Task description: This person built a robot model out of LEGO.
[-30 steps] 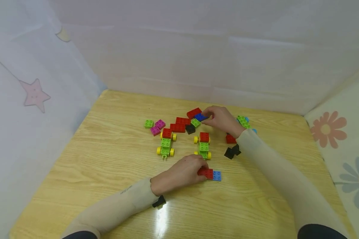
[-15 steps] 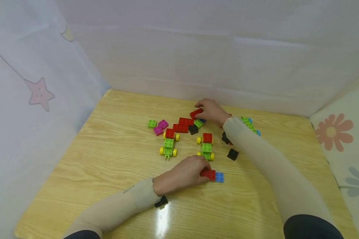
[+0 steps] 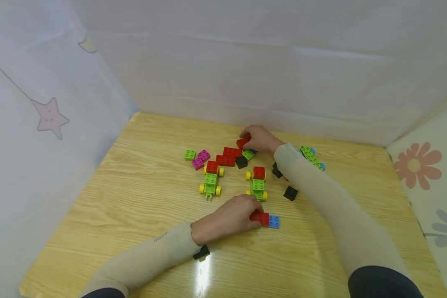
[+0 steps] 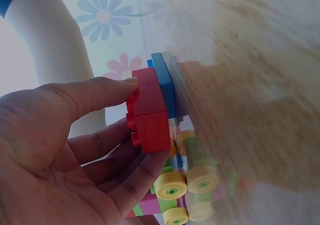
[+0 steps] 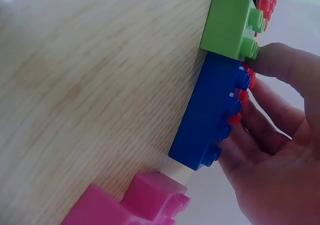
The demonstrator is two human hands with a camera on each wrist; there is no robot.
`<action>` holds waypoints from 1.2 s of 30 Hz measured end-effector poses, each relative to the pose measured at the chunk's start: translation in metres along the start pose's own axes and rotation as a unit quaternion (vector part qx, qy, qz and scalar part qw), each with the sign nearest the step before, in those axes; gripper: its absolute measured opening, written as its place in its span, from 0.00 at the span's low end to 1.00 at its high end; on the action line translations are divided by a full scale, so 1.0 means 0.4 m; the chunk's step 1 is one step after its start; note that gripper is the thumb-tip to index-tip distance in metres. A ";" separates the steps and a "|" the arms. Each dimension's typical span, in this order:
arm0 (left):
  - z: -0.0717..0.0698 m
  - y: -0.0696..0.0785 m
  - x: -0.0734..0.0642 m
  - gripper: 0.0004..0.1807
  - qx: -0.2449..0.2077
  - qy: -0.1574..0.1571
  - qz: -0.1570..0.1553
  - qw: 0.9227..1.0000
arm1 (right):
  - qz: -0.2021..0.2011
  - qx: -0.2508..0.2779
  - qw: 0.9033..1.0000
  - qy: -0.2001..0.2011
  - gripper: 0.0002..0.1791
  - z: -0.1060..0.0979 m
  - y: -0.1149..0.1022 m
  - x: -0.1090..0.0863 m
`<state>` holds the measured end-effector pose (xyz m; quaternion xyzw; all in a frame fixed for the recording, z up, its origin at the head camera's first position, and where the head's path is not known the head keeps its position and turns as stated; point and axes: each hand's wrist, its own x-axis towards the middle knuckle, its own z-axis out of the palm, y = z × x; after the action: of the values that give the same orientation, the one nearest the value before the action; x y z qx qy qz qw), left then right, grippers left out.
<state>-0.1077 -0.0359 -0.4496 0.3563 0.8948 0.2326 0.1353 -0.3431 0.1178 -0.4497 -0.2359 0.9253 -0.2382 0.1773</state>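
In the head view my left hand (image 3: 232, 217) holds a red brick (image 3: 261, 218) near the front of the table. A flat light-blue brick (image 3: 274, 222) joins it, sticking out to the right; the left wrist view shows thumb and fingers pinching the red brick (image 4: 150, 112) from both sides. Farther back, my right hand (image 3: 262, 140) curls its fingers round another red brick (image 3: 242, 142). From the right wrist, a long blue brick (image 5: 207, 110) and a lime-green brick (image 5: 227, 25) stand in front of those fingers, largely hiding the red one.
Two small wheeled cars (image 3: 210, 180), (image 3: 258, 184) of green and red bricks stand mid-table. Red bricks (image 3: 226, 160), a black brick (image 3: 241, 162) and pink bricks (image 3: 198, 163) lie behind. A green car base (image 3: 311, 158) with blue wheels and a black brick (image 3: 290, 193) lie right.
My right hand has moved from beside the blue brick, left and over to the red brick behind it, and its fingers have closed on that brick. My left hand keeps its hold.
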 end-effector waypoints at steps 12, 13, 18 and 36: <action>0.000 0.001 0.004 0.13 -0.001 -0.009 -0.001 1.000 | 0.017 0.008 1.000 0.014 0.24 -0.001 0.017 -0.004; 0.000 0.001 0.004 0.13 -0.001 -0.010 -0.001 1.000 | 0.016 0.009 1.000 0.016 0.25 -0.003 0.017 -0.004; -0.001 0.000 0.006 0.13 -0.002 -0.011 -0.001 1.000 | 0.014 0.015 1.000 0.024 0.26 -0.018 0.007 -0.011; -0.002 -0.008 0.013 0.13 -0.005 -0.014 0.004 1.000 | 0.020 0.042 0.997 0.067 0.24 -0.096 -0.005 -0.111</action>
<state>-0.1136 -0.0345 -0.4509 0.3620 0.8903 0.2329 0.1486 -0.3227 0.1530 -0.4076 -0.1931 0.9289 -0.2880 0.1298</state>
